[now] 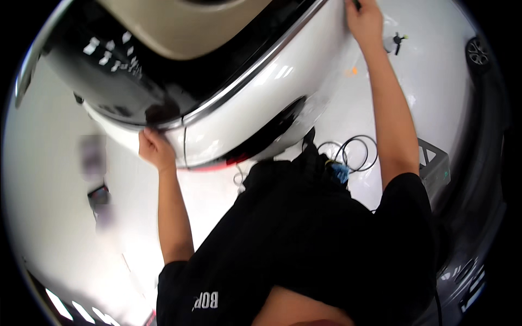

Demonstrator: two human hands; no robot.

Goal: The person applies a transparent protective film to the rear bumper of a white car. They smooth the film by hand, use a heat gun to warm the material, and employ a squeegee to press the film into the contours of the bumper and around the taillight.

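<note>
A white car body [234,127] with dark glass [163,81] and a beige panel [179,35] curves across the upper part of the head view. Along the glass edge runs a silver trim strip [255,68]. My left hand [156,149] is closed against the white body just below this strip, beside a narrow panel gap [185,144]. What its fingers pinch, if anything, is hidden. Far to the right, my right hand [367,23] is closed by the car's other side. Something small and dark [357,4] shows at its fingers, partly cut off by the picture's top edge.
Black cable loops [359,155] lie on the pale floor near a blue bunched item [341,173]. A grey case-like object [435,171] stands at right, before a dark car [467,217]. Blurred items [99,198] sit at left. A small black-handled object [398,43] is beyond my right forearm.
</note>
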